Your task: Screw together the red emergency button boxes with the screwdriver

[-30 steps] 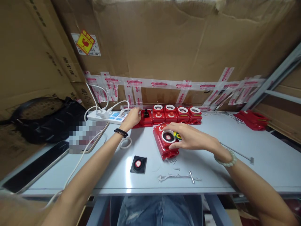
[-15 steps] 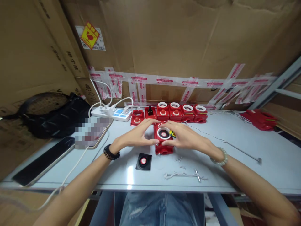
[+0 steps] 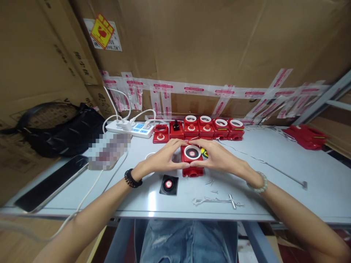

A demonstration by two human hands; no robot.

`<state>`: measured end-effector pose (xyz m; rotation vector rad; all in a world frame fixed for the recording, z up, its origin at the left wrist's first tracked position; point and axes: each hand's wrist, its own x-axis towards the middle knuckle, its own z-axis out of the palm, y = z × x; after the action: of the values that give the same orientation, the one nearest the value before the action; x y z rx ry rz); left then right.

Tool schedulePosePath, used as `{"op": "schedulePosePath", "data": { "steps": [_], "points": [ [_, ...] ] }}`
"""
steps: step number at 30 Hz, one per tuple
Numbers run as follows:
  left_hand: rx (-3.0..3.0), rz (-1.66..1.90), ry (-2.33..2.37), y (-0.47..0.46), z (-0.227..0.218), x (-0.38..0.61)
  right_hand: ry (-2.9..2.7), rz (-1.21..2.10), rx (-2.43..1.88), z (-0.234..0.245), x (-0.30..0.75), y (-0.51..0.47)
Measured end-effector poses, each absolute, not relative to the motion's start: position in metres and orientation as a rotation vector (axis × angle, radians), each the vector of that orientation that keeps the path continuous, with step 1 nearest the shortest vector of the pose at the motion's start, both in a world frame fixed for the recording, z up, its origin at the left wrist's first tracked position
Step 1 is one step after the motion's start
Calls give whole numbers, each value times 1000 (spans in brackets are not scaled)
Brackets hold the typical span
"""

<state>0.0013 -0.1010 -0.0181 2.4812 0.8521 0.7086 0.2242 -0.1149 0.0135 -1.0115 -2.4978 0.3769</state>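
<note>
Housing point(image 3: 195, 170) in red is clasped by left hand point(image 3: 166, 157) and right hand point(image 3: 218, 155), each grip spread around its white ring point(image 3: 192, 158).

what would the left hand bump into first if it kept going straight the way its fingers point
Most likely the near red box: it lies right at the left hand's fingertips, perhaps already touching, though depth is unclear. The right hand is just beyond.
</note>
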Motion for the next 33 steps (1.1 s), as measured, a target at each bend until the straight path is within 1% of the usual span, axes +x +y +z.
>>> {"op": "schedulePosePath", "data": {
  "steps": [3,6,8,11,17,20,23,29,33],
  "points": [
    [2480,695,901,-105,-18,5,-2308,394,-1074,26,228,-119],
    [2453,702,933,-107,-18,6,-1873,234,-1170,47,233,-124],
    [2437,703,921,-108,-18,6,-1664,113,-1141,61,238,-127],
    [2421,659,888,-106,-20,5,-1597,69,-1107,69,242,-131],
    [2390,709,892,-101,-27,8,-1804,49,-1208,45,238,-125],
    [2383,791,937,-99,-31,11,-2221,42,-1453,31,236,-117],
    [2380,855,985,-100,-35,15,-2416,-13,-1597,21,236,-113],
    [2448,838,1229,-106,-38,21,-2691,28,-1634,4,248,-112],
    [2478,843,1268,-108,-36,21,-2778,72,-1664,0,252,-113]
  ]
}}
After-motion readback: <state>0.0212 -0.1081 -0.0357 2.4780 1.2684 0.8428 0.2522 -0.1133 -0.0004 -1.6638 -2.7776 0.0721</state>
